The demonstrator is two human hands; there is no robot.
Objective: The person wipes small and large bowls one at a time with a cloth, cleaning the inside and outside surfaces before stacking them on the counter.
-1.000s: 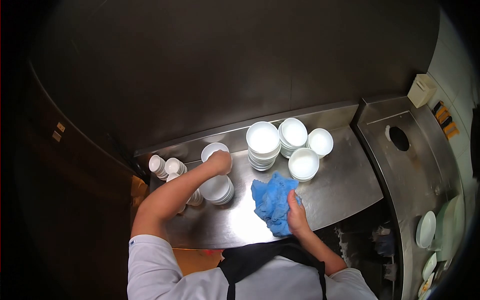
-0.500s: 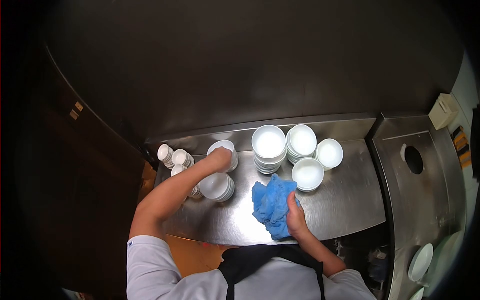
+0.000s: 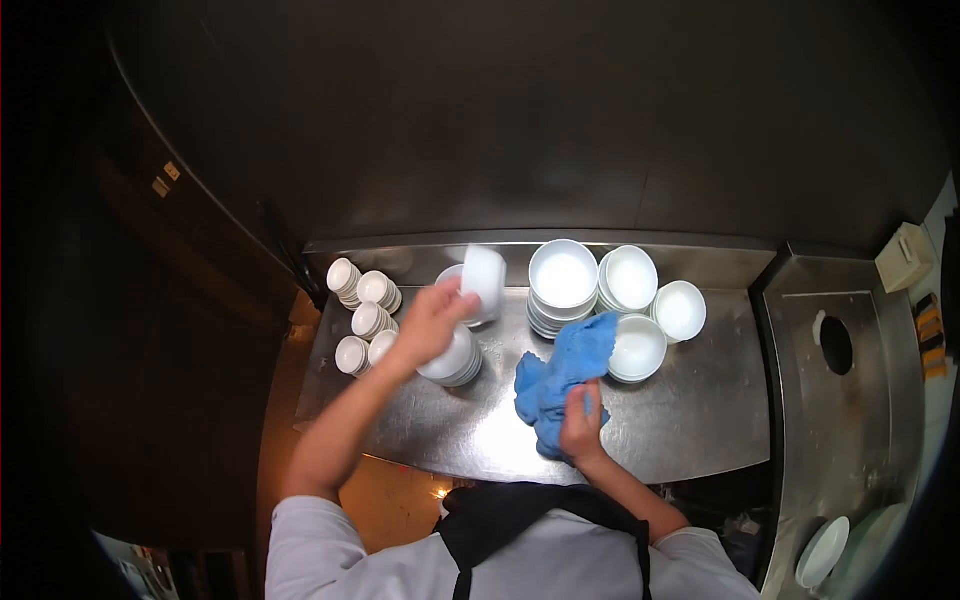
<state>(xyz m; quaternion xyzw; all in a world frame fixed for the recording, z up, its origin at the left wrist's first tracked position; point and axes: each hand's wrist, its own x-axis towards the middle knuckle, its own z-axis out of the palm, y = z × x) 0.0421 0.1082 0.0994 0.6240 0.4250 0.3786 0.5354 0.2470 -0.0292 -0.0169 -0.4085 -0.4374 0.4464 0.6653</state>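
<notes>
Over the back-left bowl stack (image 3: 450, 273), a white bowl (image 3: 484, 284), blurred and tipped on edge, lies roughly front to back, pinched in the left hand (image 3: 432, 322). To its right and nearer the body, the right hand (image 3: 583, 425) is closed around a bunched blue cloth (image 3: 562, 378). Around them on the metal counter (image 3: 690, 420), 1 more bowl stack (image 3: 460, 362) stands front-left, 4 stacks of nested bowls (image 3: 563, 275) stand right, and 5 stacks of small cups (image 3: 370, 320) farthest left.
</notes>
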